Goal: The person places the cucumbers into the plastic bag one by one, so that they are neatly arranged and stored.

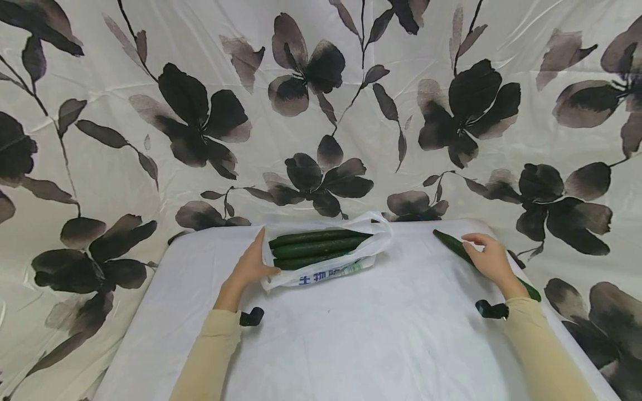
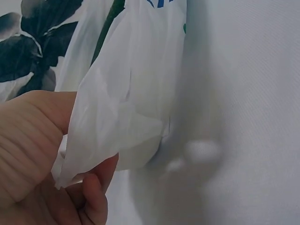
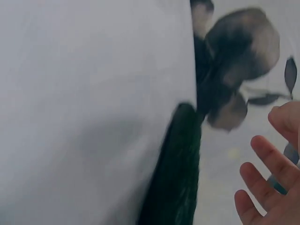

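A white plastic bag [image 1: 288, 280] with blue lettering lies on its side at the back of the table, several dark green cucumbers [image 1: 321, 247] inside it. My left hand [image 1: 251, 264] is at the bag's left end. In the left wrist view, that hand [image 2: 33, 150] pinches the edge of the plastic [image 2: 136, 98] between thumb and curled fingers. One loose cucumber [image 1: 451, 243] lies slantwise near the table's right edge. Just above it is my right hand [image 1: 491, 260]. Seen from the right wrist, the fingers [image 3: 265, 187] are spread apart from the cucumber [image 3: 176, 173], holding nothing.
A white cloth covers the table [image 1: 351, 345]. Behind and on both sides hangs pale fabric [image 1: 381, 184] with dark flowers. The loose cucumber's near end reaches the table's right edge. A small black device [image 1: 252, 317] sits at each wrist.
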`<state>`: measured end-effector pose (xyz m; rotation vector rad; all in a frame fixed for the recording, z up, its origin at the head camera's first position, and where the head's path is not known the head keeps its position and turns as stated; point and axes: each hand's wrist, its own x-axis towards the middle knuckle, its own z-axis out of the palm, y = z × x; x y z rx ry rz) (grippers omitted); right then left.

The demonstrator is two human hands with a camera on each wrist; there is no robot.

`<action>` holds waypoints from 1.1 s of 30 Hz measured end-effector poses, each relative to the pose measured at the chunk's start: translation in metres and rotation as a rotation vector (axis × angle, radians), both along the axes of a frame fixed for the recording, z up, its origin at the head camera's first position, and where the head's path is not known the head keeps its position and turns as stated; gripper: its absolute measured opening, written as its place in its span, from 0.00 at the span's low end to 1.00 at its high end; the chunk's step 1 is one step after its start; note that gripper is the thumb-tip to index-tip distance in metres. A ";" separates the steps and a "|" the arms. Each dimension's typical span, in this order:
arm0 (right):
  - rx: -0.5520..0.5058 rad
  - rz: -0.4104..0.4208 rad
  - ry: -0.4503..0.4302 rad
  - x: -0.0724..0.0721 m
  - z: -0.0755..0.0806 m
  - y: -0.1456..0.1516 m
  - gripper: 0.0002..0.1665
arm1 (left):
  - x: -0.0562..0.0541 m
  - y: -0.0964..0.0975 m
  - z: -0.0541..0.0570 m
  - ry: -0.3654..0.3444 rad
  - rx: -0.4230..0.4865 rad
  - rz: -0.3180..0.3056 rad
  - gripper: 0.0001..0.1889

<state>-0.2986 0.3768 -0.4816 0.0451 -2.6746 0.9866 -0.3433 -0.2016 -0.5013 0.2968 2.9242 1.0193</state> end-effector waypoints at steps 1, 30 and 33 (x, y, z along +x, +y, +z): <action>0.004 -0.019 -0.002 0.003 -0.002 0.007 0.18 | 0.000 -0.001 -0.001 0.000 0.001 0.006 0.64; 0.101 -0.048 -0.359 0.049 -0.037 0.088 0.48 | 0.013 -0.006 -0.014 0.003 0.066 0.043 0.58; 0.149 -0.009 -0.366 0.049 -0.038 0.081 0.50 | 0.011 -0.003 -0.014 0.007 0.065 0.050 0.59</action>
